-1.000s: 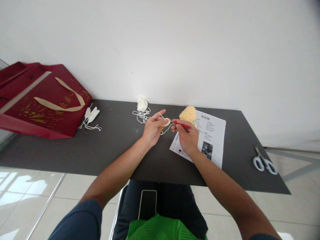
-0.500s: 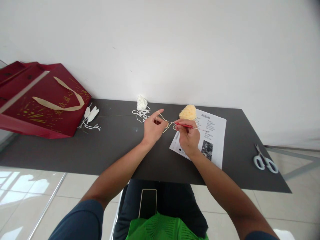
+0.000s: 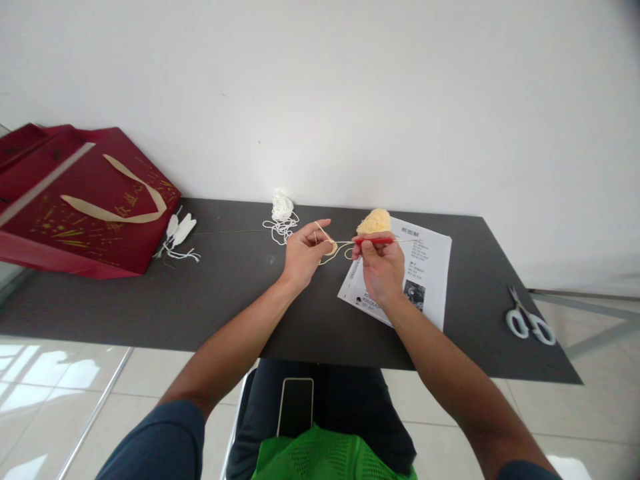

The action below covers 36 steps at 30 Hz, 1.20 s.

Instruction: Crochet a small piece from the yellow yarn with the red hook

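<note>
My left hand pinches a small round piece of pale yellow crochet work, with the strand running over its raised forefinger. My right hand grips a red-handled crochet hook, held level, its thin metal tip pointing left at the piece. A loop of yellow yarn hangs between the two hands. Just behind my right hand sits the ball of yellow yarn on a printed sheet of paper. Both hands hover over the dark table.
A small tangle of white yarn lies at the back edge. White knitted bits lie beside a red gift bag on the left. Scissors rest at the right end. A phone sits on my lap.
My right hand has turned and risen a little, bringing the hook from slanted to level and closer to the yarn ball. The left hand has shifted slightly, still pinching the piece.
</note>
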Motion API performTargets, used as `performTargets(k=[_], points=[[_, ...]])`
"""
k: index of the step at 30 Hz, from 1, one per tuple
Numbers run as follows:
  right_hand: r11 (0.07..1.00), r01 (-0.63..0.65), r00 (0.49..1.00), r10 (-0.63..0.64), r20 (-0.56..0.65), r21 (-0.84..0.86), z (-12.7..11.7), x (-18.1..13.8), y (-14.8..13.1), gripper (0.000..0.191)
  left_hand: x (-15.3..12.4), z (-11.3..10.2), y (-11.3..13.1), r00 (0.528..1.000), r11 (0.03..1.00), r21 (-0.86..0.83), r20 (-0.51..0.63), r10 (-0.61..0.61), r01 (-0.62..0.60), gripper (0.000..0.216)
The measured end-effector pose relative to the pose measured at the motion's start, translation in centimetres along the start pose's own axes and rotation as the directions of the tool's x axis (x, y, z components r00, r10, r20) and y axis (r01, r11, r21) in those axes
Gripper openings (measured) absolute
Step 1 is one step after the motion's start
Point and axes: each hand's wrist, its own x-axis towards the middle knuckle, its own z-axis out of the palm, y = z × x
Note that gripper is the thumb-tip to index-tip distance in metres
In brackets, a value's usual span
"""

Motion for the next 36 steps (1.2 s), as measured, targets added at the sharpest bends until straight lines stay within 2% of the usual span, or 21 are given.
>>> performTargets(k=[3,8,12,17,21,25,30,33,36], points=[[0.993,-0.106,0.994,0.108,-0.019,0.058,0.2,0.1,0.2,0.014,-0.2,0.2,0.1,1.000,1.000,-0.013,0.010,-0.017,0.018,0.044],[0.975,-0.188,0.980,0.195,-0.048,0.116,0.6,-0.3,0.6,0.019,-0.3,0.5,-0.1,1.000,0.999,-0.033,-0.019,0.014,-0.015,0.041],[0.971,-0.200,0.975,0.210,-0.070,0.133,0.9,-0.4,0.5,0.021,-0.2,0.4,-0.3,0.997,0.994,-0.075,-0.023,0.072,-0.074,0.040],[0.979,-0.182,0.982,0.187,-0.042,0.095,1.1,-0.6,0.5,0.021,-0.2,0.2,-0.5,0.998,0.996,-0.069,-0.004,0.059,-0.059,0.046],[0.995,-0.104,0.994,0.104,-0.015,0.008,1.2,-0.9,0.8,0.018,-0.5,0.1,-0.4,0.997,0.998,0.026,0.056,0.051,-0.052,0.058],[0.994,-0.009,1.000,0.006,-0.028,-0.107,1.1,-1.3,0.8,0.015,-0.6,0.1,0.0,0.997,0.994,0.094,0.051,0.054,-0.059,0.064],[0.950,0.072,0.996,-0.081,-0.019,-0.304,1.4,-2.0,0.1,0.015,-0.4,0.4,0.1,0.999,0.997,-0.078,0.037,-0.005,0.008,0.068],[0.895,0.217,0.975,-0.215,0.048,-0.389,1.3,-2.5,0.2,0.017,-0.3,0.5,0.1,0.999,0.985,-0.164,0.031,-0.044,0.048,0.070],[0.810,0.389,0.921,-0.344,0.182,-0.438,0.7,-2.6,0.8,0.024,-0.2,0.4,0.2,0.997,0.970,-0.229,0.029,-0.076,0.080,0.068]])
